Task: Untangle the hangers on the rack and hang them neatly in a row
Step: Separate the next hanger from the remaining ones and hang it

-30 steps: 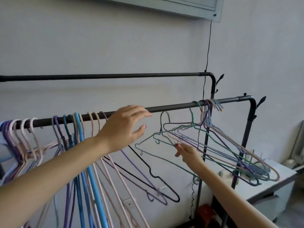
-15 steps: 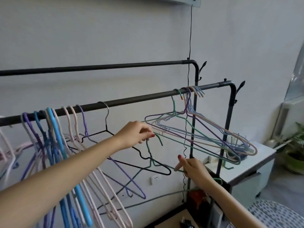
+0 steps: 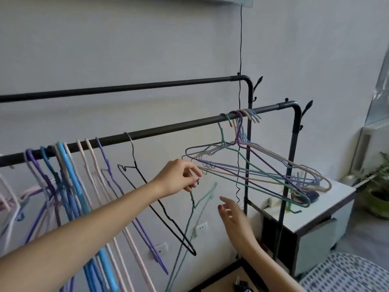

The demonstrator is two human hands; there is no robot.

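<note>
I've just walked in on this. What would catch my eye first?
Probably the left hand at centre, pinching a green hanger by its neck, off the rail. Up right, a tangled bunch of hangers hangs askew from the front rail. The right hand hovers open just below that bunch, holding nothing.

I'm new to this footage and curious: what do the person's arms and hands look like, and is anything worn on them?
Both forearms are bare, with no sleeves, gloves, watch or bracelets in view. The left hand and right hand both have red-painted fingernails. No rings show, though the right hand is motion-blurred.
</note>
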